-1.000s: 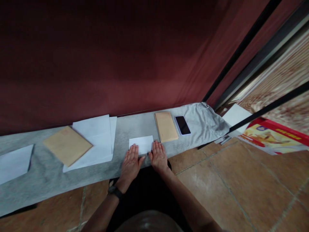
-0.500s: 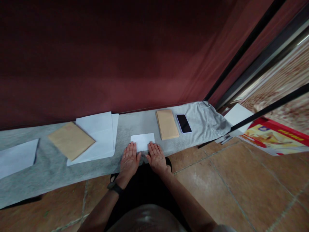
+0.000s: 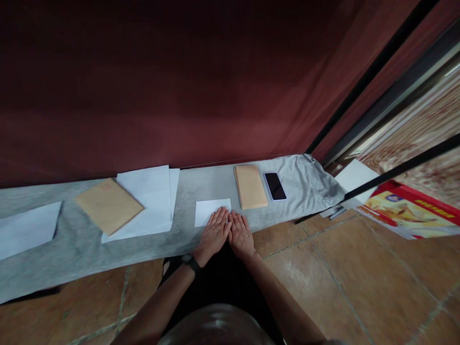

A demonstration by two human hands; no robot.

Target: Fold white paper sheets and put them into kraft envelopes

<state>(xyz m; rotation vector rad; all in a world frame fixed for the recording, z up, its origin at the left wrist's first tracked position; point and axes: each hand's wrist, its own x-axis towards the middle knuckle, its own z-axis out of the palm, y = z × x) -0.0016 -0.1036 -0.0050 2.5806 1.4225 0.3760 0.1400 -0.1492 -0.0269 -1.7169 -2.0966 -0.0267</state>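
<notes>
A small folded white paper (image 3: 208,211) lies on the grey cloth (image 3: 143,249) spread over the floor. My left hand (image 3: 214,235), with a dark watch on the wrist, lies flat on the paper's right end, fingers stretched out. My right hand (image 3: 241,235) rests flat beside it, touching it, at the paper's right corner. Neither hand holds anything.
Right of the hands lie a tan envelope (image 3: 250,186) and a dark phone (image 3: 275,186). To the left are a tan envelope (image 3: 108,205) on white sheets (image 3: 151,196) and another white sheet (image 3: 27,229). A dark red curtain hangs behind. A red printed sheet (image 3: 409,211) lies far right on the tiles.
My left hand has slid right across the paper until it meets my right hand; earlier the hands lay apart at the paper's two lower corners.
</notes>
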